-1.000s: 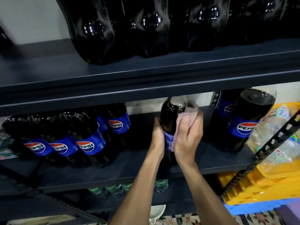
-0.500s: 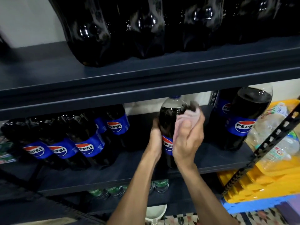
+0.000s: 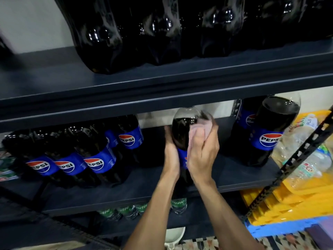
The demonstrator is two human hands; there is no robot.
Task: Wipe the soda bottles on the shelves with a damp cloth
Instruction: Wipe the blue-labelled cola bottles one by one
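Left hand point(image 3: 171, 150) gripped the bottle point(image 3: 182, 130) upright on the middle shelf point(image 3: 234, 175), between the other bottles. Right hand point(image 3: 201, 152) pressed a pink cloth point(image 3: 200, 128) against its upper side, fingers curled round it.

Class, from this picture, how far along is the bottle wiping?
Done: no bottle shows it has been wiped. In hand: the left hand holds one Pepsi bottle; the right hand presses the pink cloth to its shoulder. Left: perhaps the left row, right bottles and upper-shelf bottles.
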